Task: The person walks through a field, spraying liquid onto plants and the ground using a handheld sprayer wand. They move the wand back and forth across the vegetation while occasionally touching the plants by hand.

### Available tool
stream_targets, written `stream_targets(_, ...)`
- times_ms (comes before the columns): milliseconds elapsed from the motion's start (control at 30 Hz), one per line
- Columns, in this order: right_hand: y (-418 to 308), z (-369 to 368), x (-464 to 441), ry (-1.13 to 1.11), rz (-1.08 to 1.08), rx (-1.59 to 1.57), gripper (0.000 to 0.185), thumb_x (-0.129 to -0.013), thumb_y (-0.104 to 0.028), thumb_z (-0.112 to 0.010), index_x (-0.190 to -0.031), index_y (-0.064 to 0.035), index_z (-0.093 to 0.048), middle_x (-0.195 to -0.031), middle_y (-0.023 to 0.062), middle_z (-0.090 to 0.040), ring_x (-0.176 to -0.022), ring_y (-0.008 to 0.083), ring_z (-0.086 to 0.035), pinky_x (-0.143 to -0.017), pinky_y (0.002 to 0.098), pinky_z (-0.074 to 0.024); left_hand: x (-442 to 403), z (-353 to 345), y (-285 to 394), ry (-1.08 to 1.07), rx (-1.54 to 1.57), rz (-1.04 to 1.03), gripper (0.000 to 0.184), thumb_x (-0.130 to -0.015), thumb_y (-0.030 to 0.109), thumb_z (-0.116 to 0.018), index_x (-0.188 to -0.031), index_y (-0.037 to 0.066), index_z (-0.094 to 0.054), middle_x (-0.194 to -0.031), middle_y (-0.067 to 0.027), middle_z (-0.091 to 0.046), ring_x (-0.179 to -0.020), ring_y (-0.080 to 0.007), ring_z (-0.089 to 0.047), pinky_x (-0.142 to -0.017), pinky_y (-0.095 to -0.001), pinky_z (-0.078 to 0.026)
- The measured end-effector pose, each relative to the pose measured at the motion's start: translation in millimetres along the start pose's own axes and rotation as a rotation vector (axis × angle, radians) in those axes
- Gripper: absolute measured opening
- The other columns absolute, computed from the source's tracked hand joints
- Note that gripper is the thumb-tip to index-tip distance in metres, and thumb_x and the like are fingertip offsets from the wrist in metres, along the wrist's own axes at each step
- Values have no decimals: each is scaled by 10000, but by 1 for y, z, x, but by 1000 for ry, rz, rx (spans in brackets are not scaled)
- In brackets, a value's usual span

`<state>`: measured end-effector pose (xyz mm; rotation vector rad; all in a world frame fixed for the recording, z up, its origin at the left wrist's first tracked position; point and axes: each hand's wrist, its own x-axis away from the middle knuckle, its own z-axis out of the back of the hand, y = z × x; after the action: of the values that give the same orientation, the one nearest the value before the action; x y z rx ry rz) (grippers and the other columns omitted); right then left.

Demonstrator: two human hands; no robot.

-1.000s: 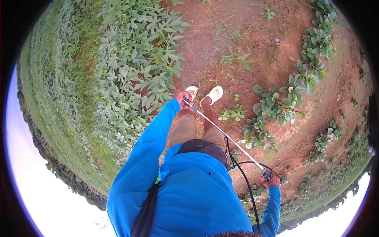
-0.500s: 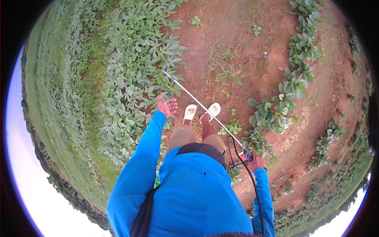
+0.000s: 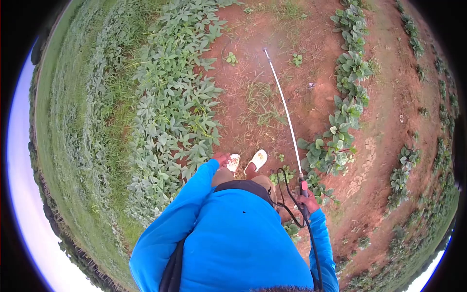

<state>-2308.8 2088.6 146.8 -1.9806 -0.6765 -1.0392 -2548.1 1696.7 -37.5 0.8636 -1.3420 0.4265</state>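
The sprayer wand (image 3: 288, 113) was a long, thin, pale tube with a grey handle (image 3: 304, 191) marked by a red patch. Gripped in the right hand (image 3: 310, 201), it slanted forward and slightly left, its nozzle (image 3: 265, 50) over reddish soil (image 3: 316, 36). A black hose (image 3: 313, 246) trailed back from the handle.

L arm (image 3: 177, 209) is extended fwd & angled inward, sleeve reaching approx. to the wrist. L hand (image 3: 223, 158) is held low over the L leg (image 3: 222, 177), as seen from above; its fingers seem loosely bent, tho detail is too small for exact pose. R arm (image 3: 323, 246) is held out along the R side of the torso (image 3: 238, 238), forearm pointed fwd, also sleeved. R hand (image 3: 309, 200) is set farther back than L, approx. beside the hip, w/ fingers curled in a grip. Hands are held well apart.
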Motion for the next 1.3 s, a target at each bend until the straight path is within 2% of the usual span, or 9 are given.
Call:
stream_targets(33, -5, 3, 7, 13, -4, -60, 206, -717, -111, -625, -825, -96, -451, -599, 11, -453, -437, 111, -443, -381, 251, -363, 0, 0, 9, 44, 15, 23, 337, -851, 429, -478, -952, 121, -571, -762, -14, -549, -614, -122, -526, -526, -280, -428)
stream_targets(333, -84, 5, -60, 36, 133, -482, 177, -790, -258, -572, -806, -121, -461, -580, -11, -401, -386, 87, -355, -321, 239, -304, 28, 41, 52, 109, 59, -100, 260, -857, 358, -487, -937, 126, -572, -737, -3, -545, -571, -110, -518, -461, -262, -409)
stream_targets(400, -111, -2, -93, -125, 120, -616, 195, -793, -283, -570, -804, -118, -467, -571, -8, -406, -380, 88, -354, -320, 233, -299, 32, 42, 58, 89, 56, -153, 269, -846, 370, -487, -938, 133, -576, -740, -6, -545, -577, -115, -517, -473, -272, -415)
stream_targets(467, -141, -15, -118, -225, 141, -640, 236, -801, -313, -566, -794, -97, -470, -572, 1, -419, -370, 95, -358, -321, 238, -313, 40, 38, 72, 161, -33, -32, 312, -824, 407, -488, -939, 133, -582, -752, -8, -548, -604, -125, -520, -510, -300, -426)
stream_targets(667, -208, -68, -160, -464, 80, -676, 365, -793, -415, -578, -777, -76, -445, -553, 13, -409, -347, 97, -346, -301, 236, -298, 26, 60, 71, 174, -84, -124, 296, -799, 371, -520, -928, 112, -584, -760, 4, -560, -623, -132, -530, -503, -299, -431)
stream_targets(900, -265, -123, -205, -425, 41, -450, 356, -786, -438, -574, -778, -102, -457, -541, -14, -403, -342, 79, -331, -289, 224, -276, 1, 91, 92, 160, 27, 4, 293, -829, 369, -503, -915, 103, -587, -742, -9, -569, -615, -137, -547, -496, -306, -433)
stream_targets(1000, -304, -150, -225, -386, -36, -350, 345, -795, -427, -563, -780, -100, -455, -544, -14, -406, -344, 73, -323, -285, 219, -275, -29, 103, 133, 117, 319, -118, 279, -847, 364, -508, -867, 92, -569, -713, -25, -569, -570, -142, -547, -485, -286, -437)
stream_targets(1133, -375, -187, -260, -517, -66, -366, 318, -812, -393, -546, -793, -87, -462, -551, -7, -413, -349, 83, -332, -291, 233, -300, 43, 94, 315, -55, 563, -456, 198, -858, 265, -510, -796, 77, -530, -736, -39, -579, -661, -140, -567, -597, -299, -474)
stream_targets(1300, -444, -215, -280, -428, 8, -362, 339, -815, -394, -546, -822, -64, -470, -566, 10, -416, -367, 93, -363, -310, 235, -317, 215, 88, 479, -780, 486, -1086, 266, -802, 326, -551, -853, 70, -501, -993, -139, -533, -884, -189, -501, -775, -317, -398)
